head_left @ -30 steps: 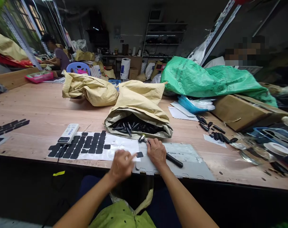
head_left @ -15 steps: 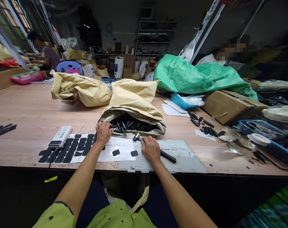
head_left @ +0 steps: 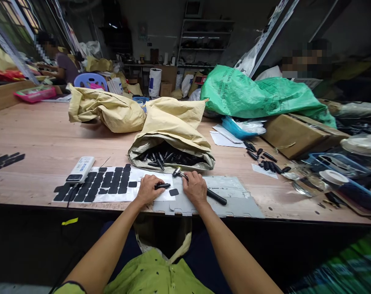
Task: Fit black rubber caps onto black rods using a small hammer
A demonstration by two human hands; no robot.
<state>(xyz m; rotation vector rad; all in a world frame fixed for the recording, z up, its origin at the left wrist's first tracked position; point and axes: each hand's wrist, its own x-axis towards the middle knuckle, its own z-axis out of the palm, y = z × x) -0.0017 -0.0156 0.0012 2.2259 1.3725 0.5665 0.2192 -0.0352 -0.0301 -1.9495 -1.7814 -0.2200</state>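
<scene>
My left hand (head_left: 148, 189) is closed around a short black tube-like piece (head_left: 162, 185), which points right over the white sheet (head_left: 157, 179). My right hand (head_left: 195, 188) grips a small hammer (head_left: 216, 197). Its metal head sticks out to the left of the fingers and its black handle reaches past the palm to the right, over a grey board (head_left: 237, 195). One loose black rounded patch (head_left: 174, 192) lies between the hands. Just beyond them, a tan sack (head_left: 175, 124) gapes toward me, full of similar black pieces (head_left: 170, 156).
Rows of black patches (head_left: 112, 181) cover the sheet's left part, beside a white device (head_left: 80, 170) with a cable. Behind are another tan sack (head_left: 108, 110), a green sack (head_left: 249, 94) and a cardboard box (head_left: 298, 134). Black parts (head_left: 268, 165) and clear containers (head_left: 335, 179) stand right. Two people sit farther back.
My left hand has come from the sack's mouth down and right to the sheet, now with a black piece in it. My right hand stays on the hammer.
</scene>
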